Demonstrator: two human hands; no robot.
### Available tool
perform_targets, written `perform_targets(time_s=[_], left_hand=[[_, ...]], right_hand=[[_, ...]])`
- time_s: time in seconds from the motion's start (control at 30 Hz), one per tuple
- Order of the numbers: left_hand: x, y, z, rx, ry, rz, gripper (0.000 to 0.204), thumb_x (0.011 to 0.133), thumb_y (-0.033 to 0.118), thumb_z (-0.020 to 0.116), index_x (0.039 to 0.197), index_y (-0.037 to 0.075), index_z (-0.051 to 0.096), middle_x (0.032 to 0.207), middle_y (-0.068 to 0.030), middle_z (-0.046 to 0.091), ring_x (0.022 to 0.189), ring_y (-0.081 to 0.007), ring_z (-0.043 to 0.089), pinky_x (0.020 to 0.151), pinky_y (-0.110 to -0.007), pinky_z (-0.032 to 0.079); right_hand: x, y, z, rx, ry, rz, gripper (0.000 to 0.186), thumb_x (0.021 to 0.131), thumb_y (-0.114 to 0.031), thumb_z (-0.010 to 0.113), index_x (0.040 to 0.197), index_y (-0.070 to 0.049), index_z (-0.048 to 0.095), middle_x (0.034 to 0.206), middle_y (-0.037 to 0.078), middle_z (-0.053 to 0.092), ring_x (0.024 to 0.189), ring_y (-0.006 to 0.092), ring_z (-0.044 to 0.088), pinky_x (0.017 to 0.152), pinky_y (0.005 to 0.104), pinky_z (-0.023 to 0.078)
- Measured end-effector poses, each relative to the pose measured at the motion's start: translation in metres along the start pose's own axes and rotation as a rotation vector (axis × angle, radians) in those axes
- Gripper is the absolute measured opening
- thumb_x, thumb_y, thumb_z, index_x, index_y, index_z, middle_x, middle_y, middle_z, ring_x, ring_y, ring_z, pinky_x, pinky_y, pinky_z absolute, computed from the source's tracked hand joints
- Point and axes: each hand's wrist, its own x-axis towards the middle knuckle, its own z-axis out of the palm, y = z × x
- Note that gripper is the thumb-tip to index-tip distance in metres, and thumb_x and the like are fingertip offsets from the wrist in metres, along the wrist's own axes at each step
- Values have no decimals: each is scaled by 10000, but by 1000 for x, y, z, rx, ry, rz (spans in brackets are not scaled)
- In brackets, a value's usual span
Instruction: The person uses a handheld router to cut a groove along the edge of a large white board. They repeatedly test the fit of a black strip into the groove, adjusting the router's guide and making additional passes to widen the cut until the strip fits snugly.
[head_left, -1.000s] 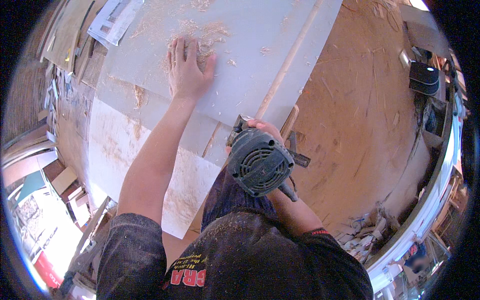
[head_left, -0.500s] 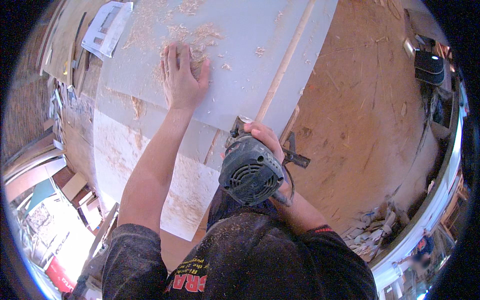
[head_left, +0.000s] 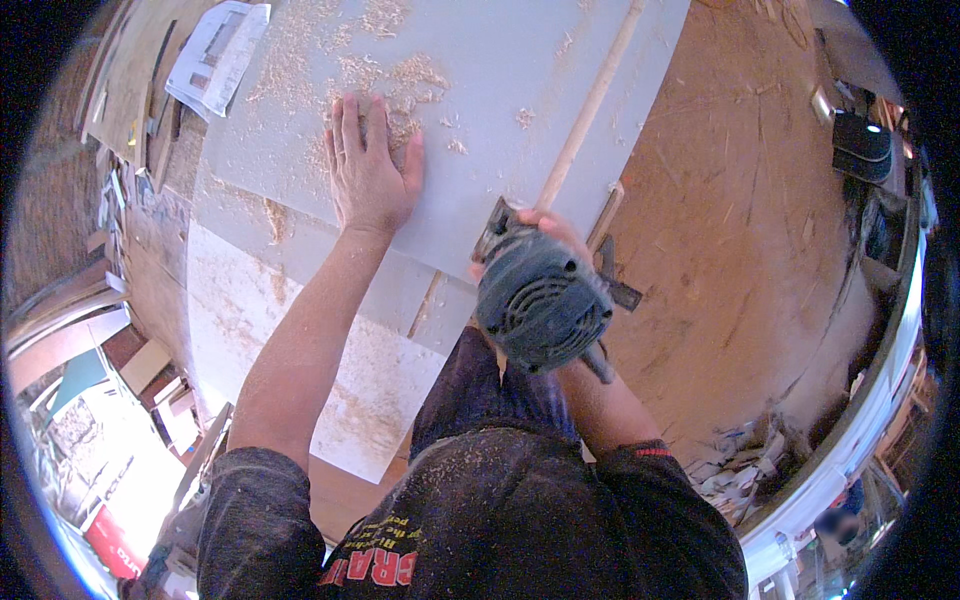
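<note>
My left hand (head_left: 375,185) lies flat on a pale grey-white board (head_left: 480,60), fingers stretched out beside curled wood shavings (head_left: 415,75). Wrapped around the body of a dusty dark trim router (head_left: 545,305) is my right hand (head_left: 560,230), mostly hidden behind its round vented top. The router's metal base is at the near edge of the board. A narrow tan groove (head_left: 595,95) runs across the board away from the router. Whether the bit touches the board is hidden.
A dark clamp (head_left: 622,275) juts from the board's right side. Another white sheet (head_left: 375,400) with sawdust lies nearer me. A printed paper (head_left: 215,60) sits far left. Wood scraps (head_left: 740,460) are heaped on the brown floor (head_left: 730,250). Another person (head_left: 840,525) appears lower right.
My right hand has carried the router right and slightly away from me. My left hand stays flat on the board, with the view shifted slightly.
</note>
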Motion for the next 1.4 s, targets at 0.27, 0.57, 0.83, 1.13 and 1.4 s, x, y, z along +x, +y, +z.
perform_targets(time_s=[0.27, 0.57, 0.83, 1.13, 1.4], left_hand=[[-1, 4, -2, -6, -1, -15, 712, 1020, 484, 523, 1585, 74, 380, 1638, -263, 279, 1558, -414, 225, 1265, -558, 188], [2, 8, -7, -14, -16, -20, 692, 1009, 435, 570, 1583, 90, 392, 1648, -225, 284, 1560, -404, 222, 1260, -563, 203], [2, 8, -12, -70, -40, -42, 692, 995, 398, 599, 1592, 115, 393, 1670, -207, 273, 1561, -394, 232, 1258, -572, 186], [1, 7, -10, -43, -39, -65, 705, 990, 415, 598, 1601, 140, 381, 1666, -199, 282, 1565, -390, 226, 1258, -581, 188], [-1, 5, -7, -41, -15, -52, 695, 997, 437, 584, 1602, 156, 386, 1658, -202, 290, 1562, -385, 235, 1258, -587, 190]], right_hand=[[110, -21, -21, -982, -70, -353, 508, 820, -352, 825, 1218, -90, 650, 1137, 69, 683, 1098, 256, 645, 986, 414, 499], [241, -18, -49, -407, 242, -332, 497, 661, -284, 978, 1049, -84, 739, 1014, 23, 767, 894, 188, 743, 874, 343, 583], [345, -18, -80, -597, 282, -624, 612, 664, -266, 978, 1146, -53, 666, 1037, 42, 748, 915, 182, 718, 858, 344, 576], [393, -18, -91, -240, 215, -418, 586, 703, -180, 967, 1158, -3, 643, 1110, 75, 712, 1000, 180, 670, 932, 341, 527], [333, -31, -74, -348, 205, -440, 438, 681, -244, 955, 1011, -79, 718, 932, 11, 761, 839, 146, 717, 842, 323, 576]])
